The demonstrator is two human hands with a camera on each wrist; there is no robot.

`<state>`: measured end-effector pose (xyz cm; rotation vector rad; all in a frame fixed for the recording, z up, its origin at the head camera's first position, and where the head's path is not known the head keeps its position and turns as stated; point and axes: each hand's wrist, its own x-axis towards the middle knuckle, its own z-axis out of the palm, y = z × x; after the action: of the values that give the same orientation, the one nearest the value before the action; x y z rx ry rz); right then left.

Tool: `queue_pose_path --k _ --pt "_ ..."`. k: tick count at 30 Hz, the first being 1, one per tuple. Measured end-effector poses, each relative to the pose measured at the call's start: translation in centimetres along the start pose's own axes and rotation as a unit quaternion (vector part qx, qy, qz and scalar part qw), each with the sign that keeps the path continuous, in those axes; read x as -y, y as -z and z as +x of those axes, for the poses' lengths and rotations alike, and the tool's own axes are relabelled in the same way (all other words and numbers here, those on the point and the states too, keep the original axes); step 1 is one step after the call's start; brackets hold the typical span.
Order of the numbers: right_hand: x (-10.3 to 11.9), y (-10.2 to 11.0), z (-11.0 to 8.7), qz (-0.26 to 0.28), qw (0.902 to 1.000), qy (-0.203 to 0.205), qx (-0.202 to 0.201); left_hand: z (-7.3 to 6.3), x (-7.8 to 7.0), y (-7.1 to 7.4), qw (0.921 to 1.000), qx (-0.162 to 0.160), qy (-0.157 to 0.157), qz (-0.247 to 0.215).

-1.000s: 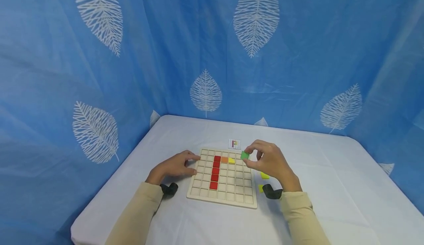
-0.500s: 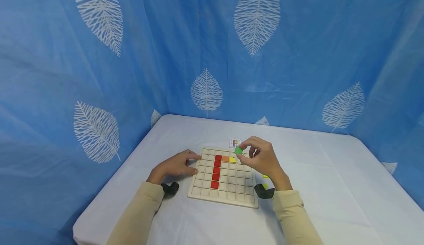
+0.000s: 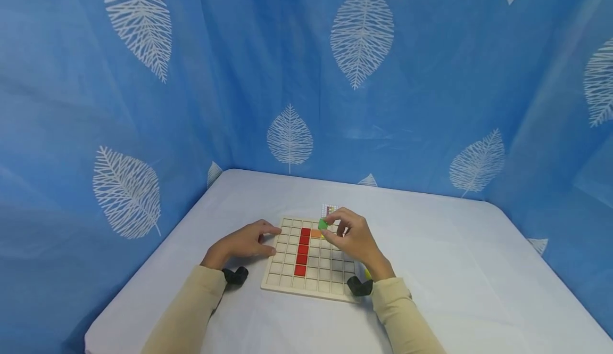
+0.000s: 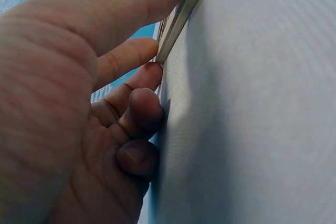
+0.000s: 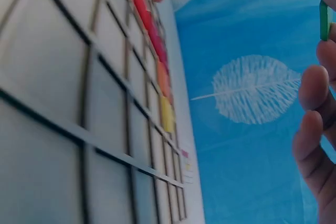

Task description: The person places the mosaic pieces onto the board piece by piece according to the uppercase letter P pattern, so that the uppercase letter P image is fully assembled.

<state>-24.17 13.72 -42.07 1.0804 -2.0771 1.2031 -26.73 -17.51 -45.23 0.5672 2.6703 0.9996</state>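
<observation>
A pale gridded board lies on the white table. A column of several red tiles sits in it, with an orange tile beside the top one and a yellow tile beyond that. My right hand pinches a small green square tile between thumb and index finger, above the board's far part; it partly hides the yellow tile in the head view. At the board's left edge, my left hand touches the side with thumb and index fingertips; in the left wrist view its other fingers are loosely bent.
A small printed grid card lies just past the board's far edge, partly behind my right hand. A yellow piece on the table shows beside the right wrist. Blue curtain with white leaf prints hangs behind and beside the table.
My right hand has carried the green tile leftward over the board, from its far right corner to above the yellow tile. My left hand stays at the board's edge. The head view has shifted slightly.
</observation>
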Motion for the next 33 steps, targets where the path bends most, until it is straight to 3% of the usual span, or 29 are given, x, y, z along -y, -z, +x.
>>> queue_pose_path --k 5,12,18,26,33 --pt "-1.2 -1.4 -0.7 -0.003 0.9960 -0.068 0.057 -0.3 0.4 0.2 1.0000 0.002 -0.001 -0.001" --pt "-1.7 -1.7 -1.2 -0.024 0.9764 -0.155 0.148 -0.3 0.4 0.3 1.0000 0.005 0.002 -0.003" --pt "-1.1 -1.8 -1.2 -0.059 0.9471 -0.250 0.192 0.0 0.3 0.3 1.0000 0.008 0.002 -0.004" --pt "-1.1 -2.5 -1.4 -0.111 0.9282 -0.282 0.215 -0.1 -0.1 0.2 0.9998 0.008 0.017 -0.003" --pt "-0.6 -2.6 -1.2 -0.141 0.9212 -0.278 0.233 0.0 -0.3 0.1 0.9997 0.007 0.021 -0.004"
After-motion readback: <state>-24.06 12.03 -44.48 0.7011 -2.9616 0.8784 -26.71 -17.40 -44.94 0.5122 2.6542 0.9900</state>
